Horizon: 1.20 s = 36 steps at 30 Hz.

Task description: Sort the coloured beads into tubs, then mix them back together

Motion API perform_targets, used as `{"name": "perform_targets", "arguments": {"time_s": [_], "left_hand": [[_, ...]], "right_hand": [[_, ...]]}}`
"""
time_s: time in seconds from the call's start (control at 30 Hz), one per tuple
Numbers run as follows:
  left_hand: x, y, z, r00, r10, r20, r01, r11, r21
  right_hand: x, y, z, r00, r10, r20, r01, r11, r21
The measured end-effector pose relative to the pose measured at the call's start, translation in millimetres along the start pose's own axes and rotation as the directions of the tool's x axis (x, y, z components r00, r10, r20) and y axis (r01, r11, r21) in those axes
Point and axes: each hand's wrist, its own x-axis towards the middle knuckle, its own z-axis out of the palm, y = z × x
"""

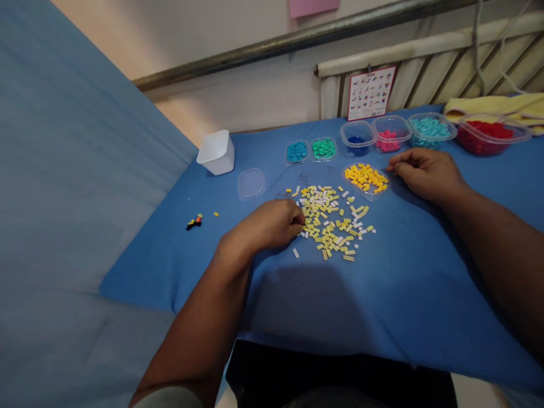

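A loose pile of small toy bricks [325, 218], pale yellow and white, is spread on the blue cloth. At its left edge lies my left hand [278, 222], fingers curled in a pinch; whatever they hold is hidden. Farther back stands a clear plastic tub of orange-yellow bricks [365, 177]. Just right of that tub is my right hand [425, 170], thumb and fingers drawn together near its rim. I cannot make out anything between these fingertips.
Behind are tubs of blue bricks [296, 152], green bricks [324, 148], dark blue bricks [357, 146], pink bricks [387, 141], turquoise bricks [430, 128] and red bricks [488, 133]. Leftward are a white container [216, 153], a clear lid [251, 183] and several black and coloured pieces [194, 223].
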Motion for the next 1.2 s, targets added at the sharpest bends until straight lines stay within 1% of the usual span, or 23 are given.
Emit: {"name": "perform_targets", "arguments": {"time_s": [0.2, 0.3, 0.37, 0.47, 0.57, 0.63, 0.7, 0.73, 0.77, 0.83, 0.9, 0.93, 1.0, 1.07, 1.2], "left_hand": [[-0.2, 0.8, 0.1, 0.999, 0.029, 0.016, -0.029, 1.0, -0.005], [-0.6, -1.0, -0.3, 1.0, 0.019, -0.001, -0.019, 1.0, -0.011], [-0.3, -5.1, -0.3, 0.999, -0.032, -0.043, 0.03, 0.999, -0.043], [3.3, -16.3, 0.6, 0.982, -0.148, -0.12, 0.129, 0.979, -0.157], [12.0, -28.5, 1.3, 0.947, -0.247, -0.204, 0.191, 0.947, -0.259], [20.2, -34.0, 0.0, 0.913, -0.298, -0.277, 0.223, 0.936, -0.27], [30.1, -37.0, -2.9, 0.891, -0.301, -0.34, 0.228, 0.944, -0.238], [35.6, -37.9, -4.7, 0.89, -0.275, -0.364, 0.211, 0.955, -0.206], [41.4, -38.7, -6.5, 0.897, -0.23, -0.377, 0.179, 0.97, -0.167], [53.3, -40.1, -9.6, 0.931, -0.102, -0.35, 0.081, 0.994, -0.072], [64.2, -41.9, -12.0, 0.961, -0.001, -0.276, 0.01, 0.999, 0.032], [68.7, -42.8, -13.2, 0.973, 0.023, -0.229, -0.005, 0.997, 0.081], [75.0, -44.3, -16.0, 0.986, 0.034, -0.161, -0.007, 0.987, 0.162], [77.7, -45.1, -19.4, 0.991, 0.031, -0.129, -0.003, 0.978, 0.209], [76.7, -44.1, -24.2, 0.995, 0.0, -0.097, 0.02, 0.979, 0.204]], "right_hand": [[0.0, -2.1, -0.1, 1.0, -0.01, 0.006, 0.01, 1.0, -0.016], [0.1, -3.1, -0.5, 1.0, -0.008, 0.003, 0.008, 1.0, -0.017], [0.0, -4.4, -0.5, 1.0, 0.004, 0.006, -0.004, 1.0, -0.009], [-0.6, -7.2, -0.4, 1.0, 0.021, 0.008, -0.021, 1.0, 0.0], [-1.3, -9.9, -0.5, 1.0, 0.01, 0.006, -0.01, 1.0, 0.001], [-1.7, -12.1, -0.9, 1.0, -0.004, 0.002, 0.004, 1.0, -0.002], [-2.2, -14.5, -1.5, 1.0, -0.007, 0.006, 0.007, 1.0, 0.005], [-2.4, -15.7, -1.7, 1.0, 0.0, 0.012, 0.0, 1.0, 0.012], [-2.6, -16.5, -1.7, 1.0, 0.01, 0.017, -0.01, 1.0, 0.019], [-2.5, -17.0, -1.4, 0.999, 0.025, 0.021, -0.026, 0.999, 0.031], [-2.0, -15.5, -0.7, 1.0, 0.019, 0.017, -0.02, 0.999, 0.036], [-1.5, -14.3, -0.3, 1.0, 0.008, 0.016, -0.009, 0.999, 0.037], [-0.5, -11.8, 0.1, 1.0, -0.011, 0.018, 0.011, 0.999, 0.045], [0.4, -10.7, 0.0, 0.999, -0.02, 0.026, 0.019, 0.999, 0.05], [1.2, -12.6, -0.6, 1.0, -0.015, 0.025, 0.014, 0.999, 0.048]]}}
